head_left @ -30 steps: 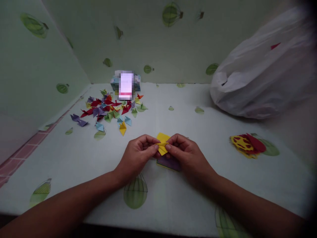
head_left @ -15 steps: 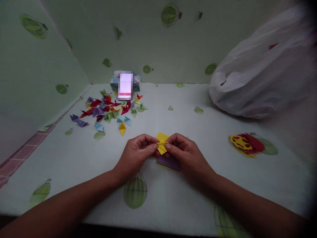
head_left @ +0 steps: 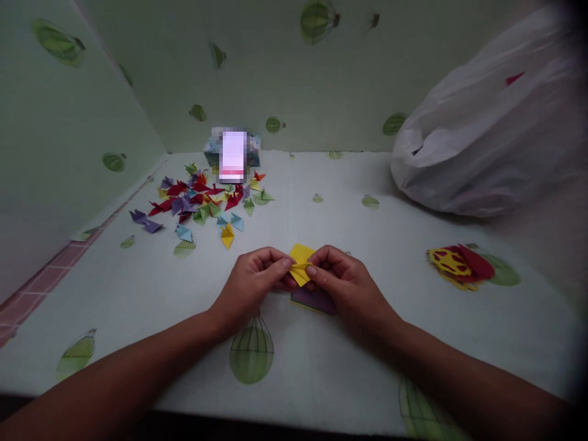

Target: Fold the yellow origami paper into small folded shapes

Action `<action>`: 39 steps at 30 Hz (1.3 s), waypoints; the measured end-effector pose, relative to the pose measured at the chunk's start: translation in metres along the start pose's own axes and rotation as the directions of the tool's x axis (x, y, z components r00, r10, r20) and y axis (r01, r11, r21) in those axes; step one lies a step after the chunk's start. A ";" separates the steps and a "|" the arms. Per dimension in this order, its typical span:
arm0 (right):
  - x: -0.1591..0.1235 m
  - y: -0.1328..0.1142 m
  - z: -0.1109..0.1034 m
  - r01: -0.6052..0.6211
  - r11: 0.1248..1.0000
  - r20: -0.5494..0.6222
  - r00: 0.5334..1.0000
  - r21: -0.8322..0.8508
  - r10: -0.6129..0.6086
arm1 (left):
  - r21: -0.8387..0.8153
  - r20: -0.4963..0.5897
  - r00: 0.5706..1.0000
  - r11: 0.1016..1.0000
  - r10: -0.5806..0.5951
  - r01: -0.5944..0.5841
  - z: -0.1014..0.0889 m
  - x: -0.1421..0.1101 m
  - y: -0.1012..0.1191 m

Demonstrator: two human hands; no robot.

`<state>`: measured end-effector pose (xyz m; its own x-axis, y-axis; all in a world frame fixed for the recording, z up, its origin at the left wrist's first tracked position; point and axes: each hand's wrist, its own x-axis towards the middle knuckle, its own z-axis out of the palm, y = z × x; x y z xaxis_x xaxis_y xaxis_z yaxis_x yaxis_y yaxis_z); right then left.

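A small yellow paper (head_left: 301,264), partly folded, is pinched between both hands just above the table. My left hand (head_left: 255,286) grips its left side with thumb and fingers closed. My right hand (head_left: 342,285) pinches its right side the same way. Under my right hand lies a small stack of paper squares (head_left: 312,300) with a purple sheet on top.
A scatter of several folded paper pieces (head_left: 202,202) in red, purple, green, blue and yellow lies at the far left, in front of a small box (head_left: 232,153). A white plastic bag (head_left: 491,128) fills the far right. Red and yellow cut paper (head_left: 457,264) lies at the right.
Both hands stay on the yellow paper with only slight finger shifts along its fold. The view has tipped a little.
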<state>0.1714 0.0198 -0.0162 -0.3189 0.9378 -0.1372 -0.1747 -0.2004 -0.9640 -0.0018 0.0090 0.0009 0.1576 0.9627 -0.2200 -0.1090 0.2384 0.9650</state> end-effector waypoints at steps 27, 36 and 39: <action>-0.003 -0.003 0.001 0.046 0.997 0.018 0.999 -0.056 -0.045 | 0.098 -0.040 0.999 0.995 -0.016 0.019 0.003 0.000 0.005; -0.001 -0.002 0.000 0.062 0.994 0.021 0.998 -0.092 -0.060 | 0.134 -0.052 0.997 0.990 0.052 -0.044 0.005 -0.002 0.004; -0.001 -0.002 0.000 0.050 0.997 0.038 0.998 -0.064 -0.048 | 0.175 -0.040 0.998 0.984 0.051 -0.043 0.004 -0.002 0.005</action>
<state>0.1724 0.0196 -0.0142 -0.3458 0.9347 -0.0821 -0.1308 -0.1347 -0.9822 0.0014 0.0074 0.0069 0.1121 0.9779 -0.1765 0.0580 0.1708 0.9836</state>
